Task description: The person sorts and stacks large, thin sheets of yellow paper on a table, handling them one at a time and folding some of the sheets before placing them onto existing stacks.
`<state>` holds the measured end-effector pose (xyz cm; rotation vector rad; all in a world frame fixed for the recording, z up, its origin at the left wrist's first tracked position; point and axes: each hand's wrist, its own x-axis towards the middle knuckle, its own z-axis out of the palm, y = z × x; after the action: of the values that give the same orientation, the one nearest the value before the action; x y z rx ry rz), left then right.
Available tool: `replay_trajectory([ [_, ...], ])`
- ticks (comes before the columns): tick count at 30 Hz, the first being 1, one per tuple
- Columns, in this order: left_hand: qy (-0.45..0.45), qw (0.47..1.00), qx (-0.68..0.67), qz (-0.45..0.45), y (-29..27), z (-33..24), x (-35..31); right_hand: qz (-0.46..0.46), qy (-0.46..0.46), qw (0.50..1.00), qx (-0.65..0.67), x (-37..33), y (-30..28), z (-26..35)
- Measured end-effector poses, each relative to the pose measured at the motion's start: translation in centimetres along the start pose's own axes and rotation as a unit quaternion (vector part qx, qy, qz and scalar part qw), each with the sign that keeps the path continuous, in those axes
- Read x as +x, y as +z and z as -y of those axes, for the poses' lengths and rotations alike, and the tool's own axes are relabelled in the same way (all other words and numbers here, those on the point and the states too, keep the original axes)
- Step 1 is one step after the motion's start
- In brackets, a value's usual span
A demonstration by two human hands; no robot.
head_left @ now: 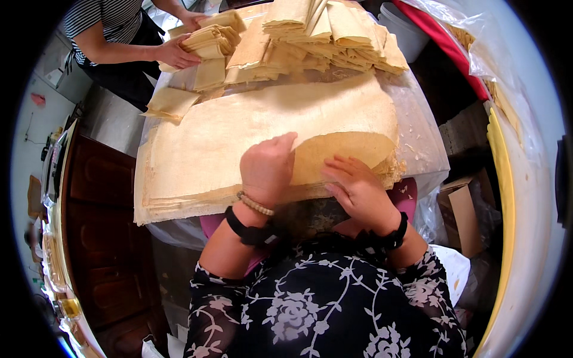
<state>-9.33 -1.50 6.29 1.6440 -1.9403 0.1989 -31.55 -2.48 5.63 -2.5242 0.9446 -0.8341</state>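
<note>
A broad stack of thin, pale yellow sheets (197,155), by their look tofu skin, lies on the table before me. The top sheet's right part curls up and back, baring a darker tan layer (340,146) beneath. My left hand (268,167), wearing a beaded bracelet, is closed with its fingers pinched on the raised edge of the top sheet. To its right, my right hand (361,194) hovers over or touches the stack's near edge; its fingers are stretched out and slightly blurred, with nothing seen in them.
Folded sheets (334,33) are heaped at the table's far side. At the far left a co-worker's hands (179,52) hold a folded bundle (209,42). A plastic-covered table edge (427,140), a cardboard box (462,218) and a white bucket (403,30) are on the right; a dark wooden cabinet (107,227) stands left.
</note>
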Motion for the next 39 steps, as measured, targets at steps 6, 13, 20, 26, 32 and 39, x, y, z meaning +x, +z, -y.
replay_trajectory([
  [6,0.040,0.999,0.008,0.002,-0.3,1.0,-0.4,0.281,0.194,0.925,-0.168,4.4,-1.3,1.0],
  [13,0.041,0.997,0.008,-0.070,-1.5,1.4,-1.7,-0.087,0.035,0.970,-0.222,1.3,2.7,-12.4],
  [20,0.058,0.991,-0.039,-0.114,0.2,-0.9,-4.6,-0.021,0.091,0.994,-0.060,-2.7,2.2,-11.1],
  [26,0.049,0.999,-0.020,0.002,0.9,-1.9,-5.8,0.051,0.343,0.702,0.622,-1.1,1.2,-2.6],
  [32,0.091,0.991,-0.092,-0.025,-3.6,0.4,-9.7,-0.224,0.428,0.617,0.621,-0.8,-0.3,-3.7],
  [39,-0.093,0.988,0.093,0.077,-5.1,10.1,-9.3,-0.275,0.461,0.632,0.560,-3.2,-3.2,-6.3],
])
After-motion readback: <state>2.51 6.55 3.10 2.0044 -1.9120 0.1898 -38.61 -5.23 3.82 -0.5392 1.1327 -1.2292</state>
